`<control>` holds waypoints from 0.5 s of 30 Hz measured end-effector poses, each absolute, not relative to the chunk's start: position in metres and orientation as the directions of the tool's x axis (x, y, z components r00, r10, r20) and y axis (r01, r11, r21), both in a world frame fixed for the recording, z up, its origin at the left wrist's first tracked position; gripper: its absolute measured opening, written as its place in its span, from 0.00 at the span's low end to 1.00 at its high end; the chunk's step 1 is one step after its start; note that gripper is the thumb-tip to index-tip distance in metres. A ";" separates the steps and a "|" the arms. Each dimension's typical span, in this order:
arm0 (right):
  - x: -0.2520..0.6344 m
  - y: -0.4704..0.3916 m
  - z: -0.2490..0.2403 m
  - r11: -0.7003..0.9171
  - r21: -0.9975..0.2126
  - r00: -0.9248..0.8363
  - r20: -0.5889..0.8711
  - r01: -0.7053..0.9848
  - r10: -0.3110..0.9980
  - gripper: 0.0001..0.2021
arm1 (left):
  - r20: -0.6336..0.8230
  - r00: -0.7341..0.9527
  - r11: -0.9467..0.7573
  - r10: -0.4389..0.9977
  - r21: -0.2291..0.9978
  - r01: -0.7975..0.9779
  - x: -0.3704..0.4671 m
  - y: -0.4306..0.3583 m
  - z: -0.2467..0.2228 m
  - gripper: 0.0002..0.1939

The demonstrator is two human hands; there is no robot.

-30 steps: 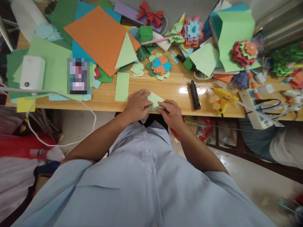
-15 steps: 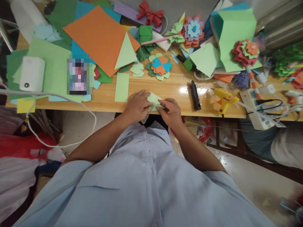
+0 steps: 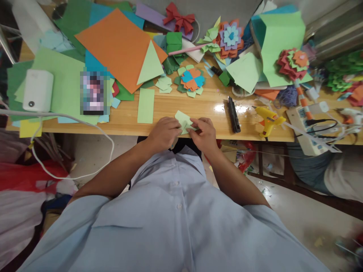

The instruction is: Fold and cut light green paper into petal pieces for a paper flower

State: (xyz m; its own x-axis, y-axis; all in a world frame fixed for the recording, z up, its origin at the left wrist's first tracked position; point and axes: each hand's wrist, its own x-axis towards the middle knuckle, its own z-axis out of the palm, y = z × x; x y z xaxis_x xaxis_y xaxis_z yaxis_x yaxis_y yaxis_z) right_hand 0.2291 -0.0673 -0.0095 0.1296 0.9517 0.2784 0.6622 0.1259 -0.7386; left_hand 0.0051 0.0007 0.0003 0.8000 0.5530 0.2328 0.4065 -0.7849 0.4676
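A small piece of light green folded paper (image 3: 183,120) lies at the table's front edge between my hands. My left hand (image 3: 165,132) has its fingers curled together on the paper's left side. On the right side, my right hand (image 3: 204,133) pinches the paper between thumb and fingers. The fingers partly cover the paper, so its full shape is hidden. Beyond my left hand lies a light green paper strip (image 3: 145,105). Past the paper rests a layered paper flower (image 3: 193,79) in orange, blue and green.
A black stapler-like tool (image 3: 234,114) and a yellow glue gun (image 3: 269,120) lie to the right, beside a power strip (image 3: 304,130) with cables. Left are a white box-shaped device (image 3: 38,90) and a phone (image 3: 93,92). Orange paper (image 3: 119,49) and more paper flowers fill the back.
My left hand's fingers have drawn in from a spread position and closed at the paper's left edge. My right hand keeps its pinch, nearly unmoved.
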 end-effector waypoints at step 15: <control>0.227 -0.066 -0.007 0.121 -0.728 0.161 0.305 0.675 0.939 0.15 | 0.276 0.850 -0.858 0.450 0.398 0.325 -0.006 -0.008 -0.006 0.14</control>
State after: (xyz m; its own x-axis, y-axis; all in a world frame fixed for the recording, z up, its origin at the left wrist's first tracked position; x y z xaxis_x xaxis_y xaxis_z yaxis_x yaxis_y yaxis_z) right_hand 0.2268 -0.0657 -0.0074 0.1611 0.9386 0.3052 0.6752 0.1207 -0.7277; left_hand -0.0061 -0.0084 -0.0056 0.8496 0.4496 0.2756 0.3251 -0.8580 0.3976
